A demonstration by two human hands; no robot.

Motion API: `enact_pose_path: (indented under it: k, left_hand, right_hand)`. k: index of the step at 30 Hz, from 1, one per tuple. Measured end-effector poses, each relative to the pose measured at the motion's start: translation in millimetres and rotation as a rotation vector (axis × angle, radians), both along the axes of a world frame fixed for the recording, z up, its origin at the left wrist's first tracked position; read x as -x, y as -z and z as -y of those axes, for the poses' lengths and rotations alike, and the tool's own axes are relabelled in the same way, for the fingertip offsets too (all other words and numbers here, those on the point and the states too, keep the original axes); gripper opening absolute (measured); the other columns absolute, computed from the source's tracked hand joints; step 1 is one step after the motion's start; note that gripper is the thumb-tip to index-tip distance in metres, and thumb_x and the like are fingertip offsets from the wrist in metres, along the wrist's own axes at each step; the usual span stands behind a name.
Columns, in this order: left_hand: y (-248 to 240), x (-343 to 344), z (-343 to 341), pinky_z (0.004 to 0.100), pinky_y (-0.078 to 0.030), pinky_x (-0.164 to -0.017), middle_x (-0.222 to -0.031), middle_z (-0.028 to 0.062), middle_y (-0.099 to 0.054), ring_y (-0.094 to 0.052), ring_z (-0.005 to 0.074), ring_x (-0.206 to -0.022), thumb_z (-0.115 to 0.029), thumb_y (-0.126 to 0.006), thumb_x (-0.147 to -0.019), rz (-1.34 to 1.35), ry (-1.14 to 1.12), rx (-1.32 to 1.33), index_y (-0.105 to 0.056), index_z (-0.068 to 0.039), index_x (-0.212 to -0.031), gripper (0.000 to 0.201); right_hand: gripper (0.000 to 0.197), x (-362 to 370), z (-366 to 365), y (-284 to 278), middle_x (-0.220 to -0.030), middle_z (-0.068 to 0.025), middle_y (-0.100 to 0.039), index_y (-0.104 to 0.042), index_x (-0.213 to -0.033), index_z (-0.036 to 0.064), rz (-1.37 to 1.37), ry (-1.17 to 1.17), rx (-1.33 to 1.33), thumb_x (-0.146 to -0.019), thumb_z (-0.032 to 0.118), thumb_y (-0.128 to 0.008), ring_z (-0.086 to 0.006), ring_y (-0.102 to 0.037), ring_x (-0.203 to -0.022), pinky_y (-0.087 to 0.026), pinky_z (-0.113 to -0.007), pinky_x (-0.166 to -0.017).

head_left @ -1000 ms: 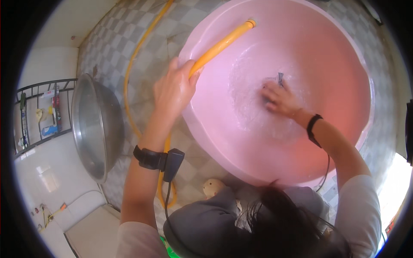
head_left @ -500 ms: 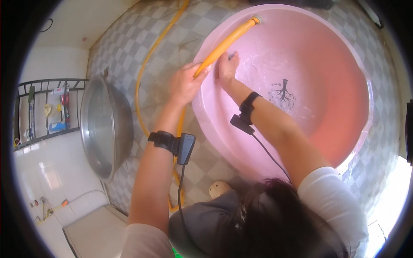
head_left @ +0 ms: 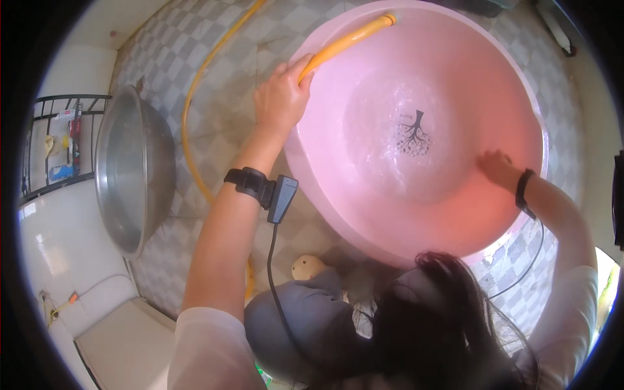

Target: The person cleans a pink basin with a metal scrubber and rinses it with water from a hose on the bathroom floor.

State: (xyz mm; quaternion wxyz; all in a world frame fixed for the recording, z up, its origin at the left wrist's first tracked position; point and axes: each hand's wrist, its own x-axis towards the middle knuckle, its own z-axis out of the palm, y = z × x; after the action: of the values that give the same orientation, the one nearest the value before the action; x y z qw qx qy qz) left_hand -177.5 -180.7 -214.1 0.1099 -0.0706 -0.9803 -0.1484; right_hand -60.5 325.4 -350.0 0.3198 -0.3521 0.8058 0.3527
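A large round pink tub (head_left: 383, 224) with a dark tree print on its bottom takes up the middle and right. My left hand (head_left: 283, 97) is closed round a yellow hose (head_left: 348, 47) beside the tub's left rim. The hose's end lies over the far part of the tub, and a shallow layer of water glistens on the bottom. My right hand (head_left: 499, 168) is low inside the tub at its right inner wall, fingers reaching toward the print. Nothing shows in its grasp, though the fingers are a little blurred.
A wide metal basin (head_left: 133, 172) holding water stands at the left. Behind it, a black wall rack (head_left: 68, 140) carries small items. The hose trails over the checkered tile floor (head_left: 227, 97). A beige board-like surface (head_left: 127, 341) is at the lower left.
My right hand has swept from the tub's left inner wall across to the right side. The left hand keeps its hold on the hose. The view has shifted slightly.
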Motion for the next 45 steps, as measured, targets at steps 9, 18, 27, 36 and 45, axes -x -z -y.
enact_pose_path:
  k: [9,18,27,36,45]
  left_hand:
    - [3.7,0.7,-15.3,0.0435,-0.053,-0.070,-0.098,0.0085,-0.066,-0.066,0.0323,-0.083,-0.038,-0.055,-0.094,0.029,0.005,0.065,-0.061,-0.033,-0.126,0.032]
    - [-5.7,62.3,-25.3,0.0451,-0.052,-0.070,-0.097,0.0102,-0.069,-0.066,0.0330,-0.088,-0.032,-0.056,-0.093,0.034,0.067,-0.031,-0.062,-0.026,-0.124,0.032]
    - [-69.7,-85.8,110.5,0.0398,-0.052,-0.066,-0.093,0.0067,-0.068,-0.066,0.0295,-0.081,-0.023,-0.065,-0.087,0.013,0.227,0.211,-0.059,-0.023,-0.125,0.038]
    - [-95.6,-168.2,175.4,0.0388,-0.051,-0.064,-0.095,0.0053,-0.068,-0.066,0.0288,-0.079,-0.015,-0.068,-0.082,0.161,-0.042,0.384,-0.060,-0.018,-0.114,0.033]
    - [-76.8,-131.0,169.2,0.0431,-0.050,-0.075,-0.098,0.0137,-0.067,-0.064,0.0357,-0.092,-0.010,-0.066,-0.082,0.294,-0.043,0.187,-0.059,-0.013,-0.117,0.036]
  right_hand:
    - [0.069,131.2,139.5,115.7,-0.158,-0.0181,-0.019,-0.022,-0.152,0.0056,-0.701,0.890,0.570,-0.096,0.039,-0.045,-0.0378,-0.023,-0.144,-0.022,-0.060,-0.113]
    - [0.060,58.4,291.6,91.6,-0.153,-0.0252,-0.027,-0.031,-0.146,-0.0005,0.094,0.390,1.477,-0.096,0.025,-0.050,-0.0382,-0.025,-0.143,-0.022,-0.046,-0.117]
    - [0.027,-5.3,339.8,-129.2,-0.128,-0.0141,-0.055,-0.061,-0.114,0.0043,0.471,-0.177,1.654,-0.090,0.015,-0.056,-0.0263,-0.044,-0.132,-0.026,-0.046,-0.117]
    - [0.025,43.4,334.1,-119.6,-0.105,-0.0121,-0.060,-0.066,-0.094,0.0055,0.213,-0.190,1.333,-0.070,0.011,-0.061,-0.0283,-0.051,-0.120,-0.017,-0.053,-0.119]
    - [0.057,27.1,290.8,-133.2,-0.154,-0.0030,-0.035,-0.040,-0.144,0.0182,-0.186,-0.056,1.205,-0.091,0.019,-0.059,-0.0247,-0.033,-0.142,-0.019,-0.047,-0.119]
